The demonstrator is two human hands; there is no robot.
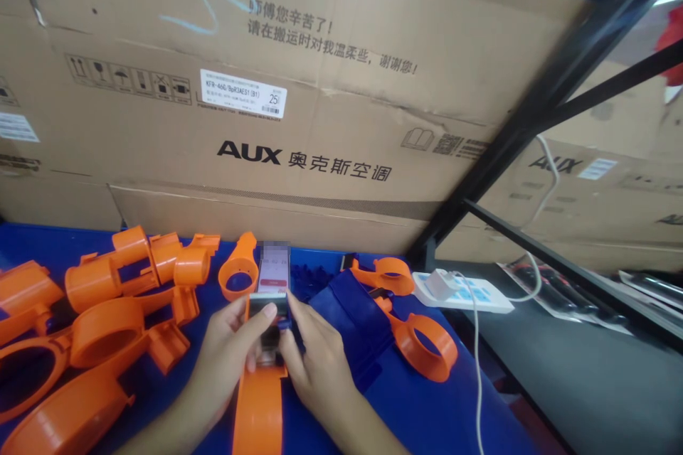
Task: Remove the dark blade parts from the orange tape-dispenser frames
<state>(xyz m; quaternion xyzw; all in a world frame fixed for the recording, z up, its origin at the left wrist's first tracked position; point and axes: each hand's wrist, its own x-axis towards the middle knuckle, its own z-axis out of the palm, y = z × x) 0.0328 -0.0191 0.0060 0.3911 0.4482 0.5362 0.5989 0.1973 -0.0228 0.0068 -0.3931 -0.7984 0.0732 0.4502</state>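
Both my hands meet at the middle of a blue table (427,412) over a long orange plastic part (260,405) that runs toward me. My left hand (235,348) pinches its top end from the left, thumb on a small dark piece (269,348) set into it. My right hand (314,359) grips the same dark piece from the right with curled fingers. A phone (274,269) stands upright just behind the part, screen lit.
Several orange ring-shaped parts (107,313) lie piled at the left; two more orange rings (424,345) lie right of a blue block (352,320). A white power strip (459,291) with a charger and cable sits beyond. Large cardboard boxes (299,85) wall off the back; a black frame bar (533,114) crosses at right.
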